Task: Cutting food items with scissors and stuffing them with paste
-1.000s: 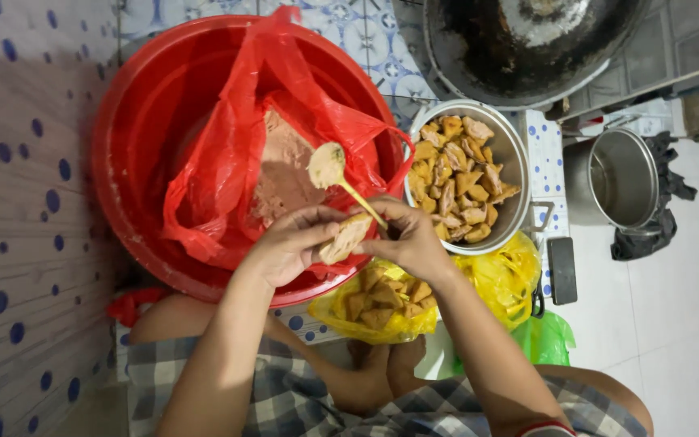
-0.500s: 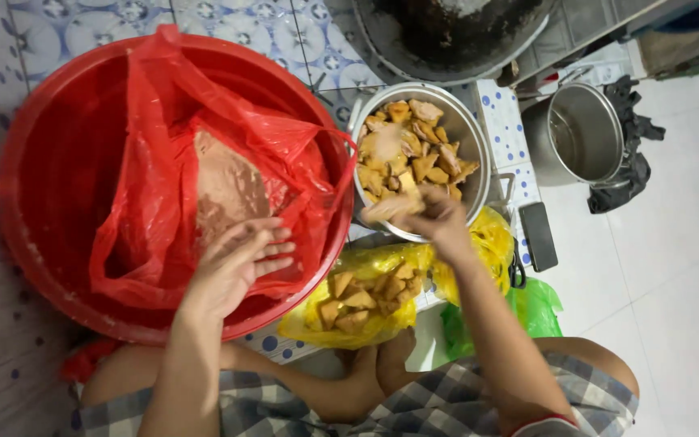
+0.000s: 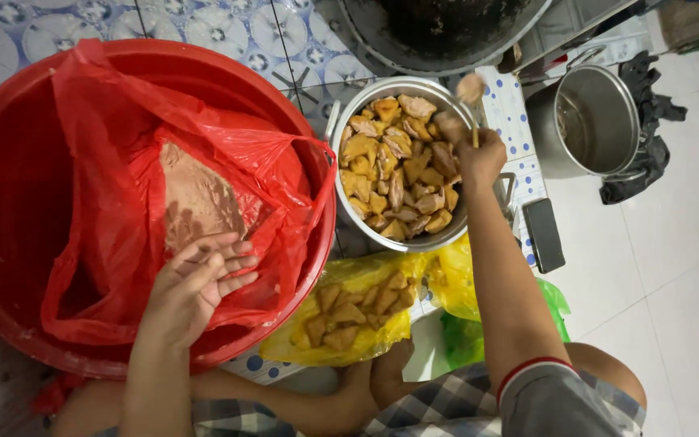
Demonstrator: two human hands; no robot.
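Right hand [image 3: 479, 154] shifted to pot [image 3: 349, 113] rim, grip holding spoon [image 3: 471, 97] upright, bowl up, left hand [image 3: 196, 287] open over red bag [image 3: 123, 162]

The person wore a short-sleeved shirt [image 3: 560, 400] in a grey, blue and white check, its sleeve hem [image 3: 527, 371] edged with a narrow red and white band. Both forearms were bare, with no watch, ring or glove showing.

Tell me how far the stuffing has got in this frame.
Done: the metal pot holds a heap of filled tofu puffs. In hand: the right hand holds a spoon over the pot; the left hand rests open over the red bag. Left: unfilled puffs in the yellow bag.
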